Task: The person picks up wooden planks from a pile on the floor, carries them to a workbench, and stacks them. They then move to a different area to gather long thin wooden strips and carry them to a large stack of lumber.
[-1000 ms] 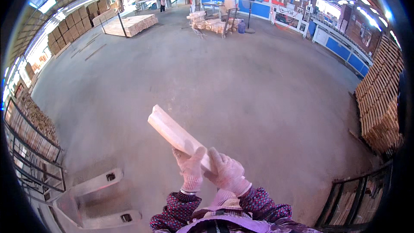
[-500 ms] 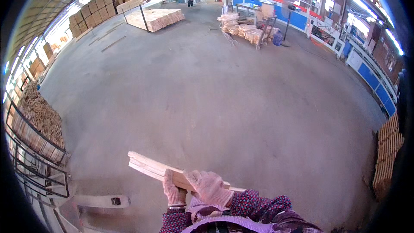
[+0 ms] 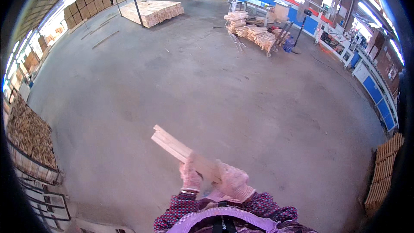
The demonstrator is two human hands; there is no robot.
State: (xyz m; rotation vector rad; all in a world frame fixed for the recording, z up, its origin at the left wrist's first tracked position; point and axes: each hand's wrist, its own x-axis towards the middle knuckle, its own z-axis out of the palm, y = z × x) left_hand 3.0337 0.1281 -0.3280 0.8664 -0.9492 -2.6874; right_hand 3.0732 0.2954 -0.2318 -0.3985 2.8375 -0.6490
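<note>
A small bundle of pale wooden strips is held in front of my body, slanting from its far left end down toward my right. My left hand, in a pinkish knit work glove, wraps round the strips from the left side near their middle. Gloved the same way, my right hand grips the bundle at its near right end, which the hand hides. The strips lie against one another, with their far ends uneven. How many there are I cannot tell.
A large stack of timber stands at the far left. Wood pieces are piled on a cart at the far right, near blue and white machinery. Wood scraps fill a rack at left. Stacked slats stand at right.
The bundle and both hands have shifted to the right, and its far end points more steeply away from me. My view has moved too. Both hands keep their hold.
</note>
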